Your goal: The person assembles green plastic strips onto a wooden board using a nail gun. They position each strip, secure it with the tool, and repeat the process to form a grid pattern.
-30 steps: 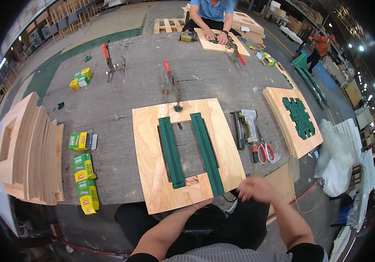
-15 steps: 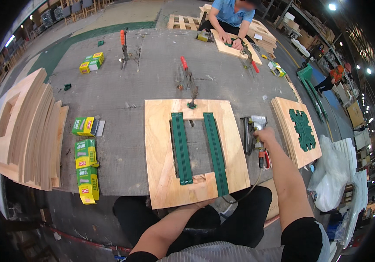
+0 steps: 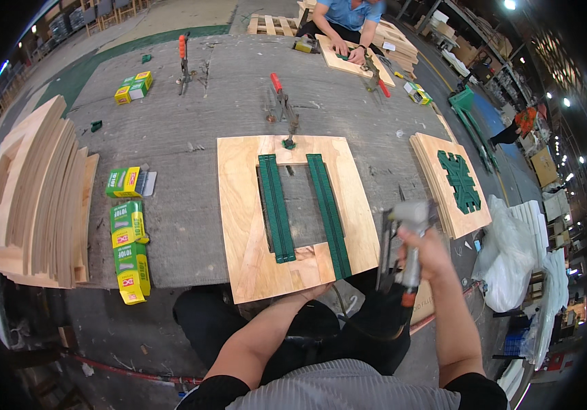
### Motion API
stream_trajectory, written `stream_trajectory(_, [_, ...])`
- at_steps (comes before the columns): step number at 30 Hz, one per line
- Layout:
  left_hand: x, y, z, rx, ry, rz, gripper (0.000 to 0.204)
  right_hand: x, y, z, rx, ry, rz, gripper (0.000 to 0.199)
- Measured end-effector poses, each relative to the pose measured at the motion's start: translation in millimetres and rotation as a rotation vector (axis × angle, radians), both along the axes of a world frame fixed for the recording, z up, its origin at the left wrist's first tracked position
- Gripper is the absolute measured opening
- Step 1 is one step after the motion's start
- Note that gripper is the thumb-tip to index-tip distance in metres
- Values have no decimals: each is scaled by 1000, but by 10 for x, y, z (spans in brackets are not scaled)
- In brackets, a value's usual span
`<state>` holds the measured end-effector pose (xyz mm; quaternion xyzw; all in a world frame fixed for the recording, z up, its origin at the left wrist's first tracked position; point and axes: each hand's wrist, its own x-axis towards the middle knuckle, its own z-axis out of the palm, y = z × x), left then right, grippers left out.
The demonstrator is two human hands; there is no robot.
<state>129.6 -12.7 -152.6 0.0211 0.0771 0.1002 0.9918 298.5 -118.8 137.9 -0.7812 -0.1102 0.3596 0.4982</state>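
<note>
Right hand (image 3: 431, 251) gripping a blurred staple gun (image 3: 411, 271), left hand (image 3: 314, 292) half hidden, grip unclear, grey tabletop (image 3: 170, 130), pale wooden panel (image 3: 241, 225) left of the gun, two green straps (image 3: 277, 212) lengthwise on it, red-handled clamp (image 3: 282, 102) at far edge.

Grey table (image 3: 170, 154) ahead of you. Far left: green floor strip (image 3: 78, 76), chairs (image 3: 105, 9) beyond. Pallet (image 3: 273, 25) past the table's far edge. On your right: green pallet jack (image 3: 462, 101), shelving (image 3: 470, 22), bright lights (image 3: 510, 4) up high.
</note>
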Motion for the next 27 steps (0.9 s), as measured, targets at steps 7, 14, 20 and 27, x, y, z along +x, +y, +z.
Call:
stream_trajectory(7, [55, -27, 10, -629, -68, 10, 37, -517, -12, -453, -104, 32, 289, 23])
stream_trajectory(14, [93, -19, 33, -739, -101, 21, 38, -539, 74, -541, -232, -24, 345, 27])
stream_trajectory(20, [112, -2, 38, -775, -112, 26, 39, -539, 77, -569, -235, -38, 333, 27])
stream_trajectory(27, [111, -9, 31, -801, -103, 28, 40, -526, 80, -577, -222, -26, 339, 25])
